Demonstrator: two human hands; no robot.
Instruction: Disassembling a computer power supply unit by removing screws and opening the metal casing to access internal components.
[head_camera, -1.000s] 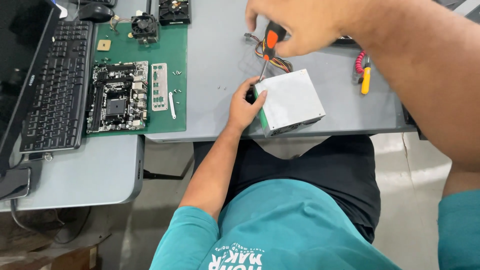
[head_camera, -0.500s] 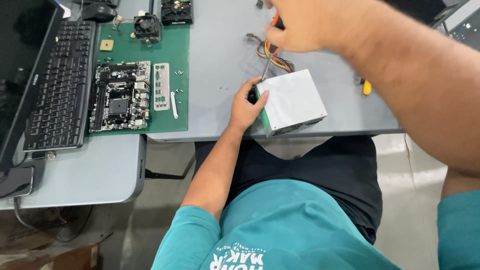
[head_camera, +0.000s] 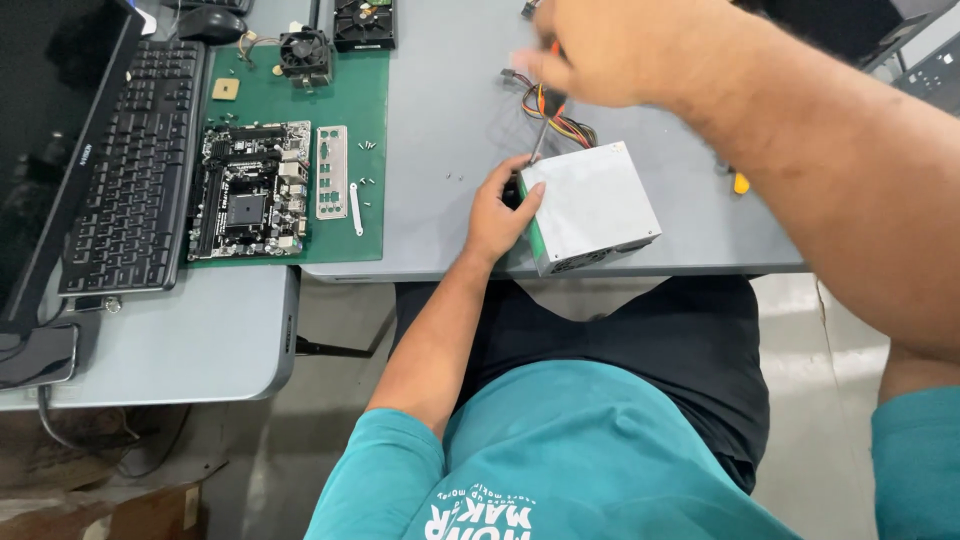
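A grey metal power supply box (head_camera: 593, 205) lies near the front edge of the grey table (head_camera: 450, 110), with a bundle of coloured wires (head_camera: 560, 122) coming out of its far side. My left hand (head_camera: 500, 212) grips the box's left corner. My right hand (head_camera: 610, 45), raised above the box and blurred, is closed on a screwdriver (head_camera: 543, 120) with an orange and black handle. The screwdriver's shaft points down at the box's far left corner.
A green mat (head_camera: 300, 130) on the left carries a motherboard (head_camera: 248, 190), a metal port plate (head_camera: 331, 172), a cooling fan (head_camera: 304, 52) and loose screws. A black keyboard (head_camera: 135, 165) and monitor (head_camera: 45, 150) sit further left. A yellow-handled tool (head_camera: 741, 183) peeks out beneath my right forearm.
My right hand lifted the screwdriver up off the box half a second ago and now brings its tip back down toward the far left corner. My left hand stays on the box.
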